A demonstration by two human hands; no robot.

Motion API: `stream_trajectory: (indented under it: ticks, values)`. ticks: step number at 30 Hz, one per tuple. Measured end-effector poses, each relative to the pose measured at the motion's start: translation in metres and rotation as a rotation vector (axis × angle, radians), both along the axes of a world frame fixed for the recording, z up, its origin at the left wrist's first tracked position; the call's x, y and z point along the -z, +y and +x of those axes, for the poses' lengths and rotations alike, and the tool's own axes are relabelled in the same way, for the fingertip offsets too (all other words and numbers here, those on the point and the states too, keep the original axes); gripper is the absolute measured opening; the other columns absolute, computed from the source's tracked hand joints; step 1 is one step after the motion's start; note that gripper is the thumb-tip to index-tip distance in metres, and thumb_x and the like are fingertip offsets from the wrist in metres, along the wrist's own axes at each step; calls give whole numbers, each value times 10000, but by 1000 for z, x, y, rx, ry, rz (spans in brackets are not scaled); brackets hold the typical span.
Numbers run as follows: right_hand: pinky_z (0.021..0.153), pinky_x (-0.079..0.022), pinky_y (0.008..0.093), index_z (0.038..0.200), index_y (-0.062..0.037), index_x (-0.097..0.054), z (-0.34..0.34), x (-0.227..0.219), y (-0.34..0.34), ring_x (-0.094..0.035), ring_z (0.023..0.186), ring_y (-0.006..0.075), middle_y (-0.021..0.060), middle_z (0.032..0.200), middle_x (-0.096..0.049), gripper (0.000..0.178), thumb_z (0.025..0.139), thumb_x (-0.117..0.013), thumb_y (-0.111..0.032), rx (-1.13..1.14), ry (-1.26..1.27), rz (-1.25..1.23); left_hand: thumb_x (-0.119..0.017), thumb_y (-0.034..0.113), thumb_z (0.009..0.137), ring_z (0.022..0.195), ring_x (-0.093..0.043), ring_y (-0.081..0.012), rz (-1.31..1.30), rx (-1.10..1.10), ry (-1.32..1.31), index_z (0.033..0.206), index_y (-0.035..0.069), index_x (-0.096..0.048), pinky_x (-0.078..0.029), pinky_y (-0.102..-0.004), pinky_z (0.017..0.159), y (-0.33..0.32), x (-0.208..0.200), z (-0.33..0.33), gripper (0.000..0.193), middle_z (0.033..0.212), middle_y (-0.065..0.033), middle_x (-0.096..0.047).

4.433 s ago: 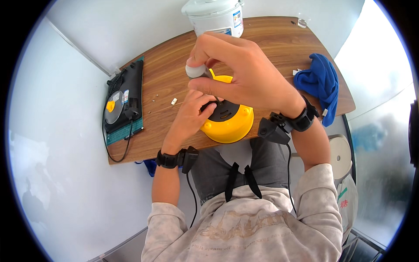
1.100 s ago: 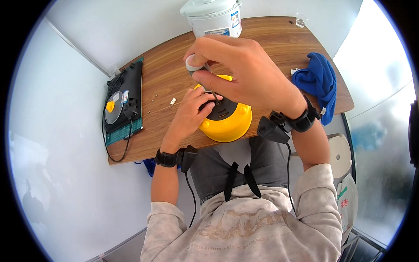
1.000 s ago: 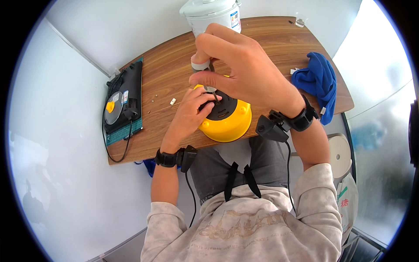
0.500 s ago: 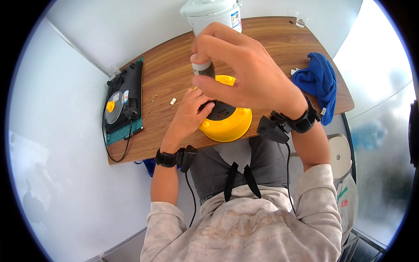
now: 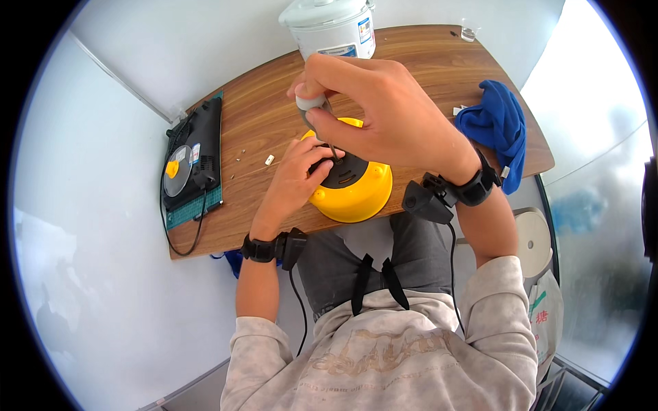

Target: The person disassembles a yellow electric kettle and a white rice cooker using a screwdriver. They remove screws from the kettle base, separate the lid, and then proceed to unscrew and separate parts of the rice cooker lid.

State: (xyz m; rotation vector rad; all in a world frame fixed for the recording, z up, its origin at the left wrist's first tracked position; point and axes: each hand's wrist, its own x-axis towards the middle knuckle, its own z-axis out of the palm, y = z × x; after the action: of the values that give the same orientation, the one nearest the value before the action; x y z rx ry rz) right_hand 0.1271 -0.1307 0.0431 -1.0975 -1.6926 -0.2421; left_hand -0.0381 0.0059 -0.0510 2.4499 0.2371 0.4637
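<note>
A yellow round appliance (image 5: 362, 195) lies upside down at the near edge of the wooden table (image 5: 425, 68), its dark base plate (image 5: 346, 172) facing up. My left hand (image 5: 296, 179) rests on its left side and steadies it, fingers on the dark plate. My right hand (image 5: 373, 113) is above it, closed around a screwdriver (image 5: 312, 104) with a pale grey handle. The thin shaft runs down to the base plate; the tip is hidden among my fingers.
A white rice cooker (image 5: 334, 26) stands at the table's far edge. A blue cloth (image 5: 495, 125) lies at the right. A black device with a yellow disc on a green mat (image 5: 190, 161) sits at the left. Small loose parts (image 5: 269, 159) lie near it.
My right hand has shifted slightly and turned with the screwdriver, its handle now more upright over the base plate. My left hand and the yellow appliance have stayed in place.
</note>
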Motion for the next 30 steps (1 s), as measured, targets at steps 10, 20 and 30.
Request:
stream_trajectory:
  ticks: [10,20,30]
  values:
    - [655,-527,389,1019,-46,-553,-2,-3,4,-663,746,336,121,902,-663,245,855,-724,-108,28,-60,26,-617,111,942,1075,-524,-295,30,20,-37,1095,53,-698,-421,-377,978,0,-1,1,182,1116,-85,-594]
    - [600,-527,383,1053,-44,-530,-1,5,11,-674,678,324,133,793,-675,246,840,-655,-36,30,-4,27,-630,79,943,1056,-525,-271,-18,14,-31,1130,44,-724,-428,-372,982,0,0,0,212,1133,-74,-596]
    - [587,-510,379,1044,-46,-524,0,6,10,-646,648,314,132,746,-644,227,843,-627,-20,32,-1,36,-623,60,951,1061,-525,-263,-14,22,-47,1149,46,-724,-434,-364,981,0,2,0,223,1136,-64,-586]
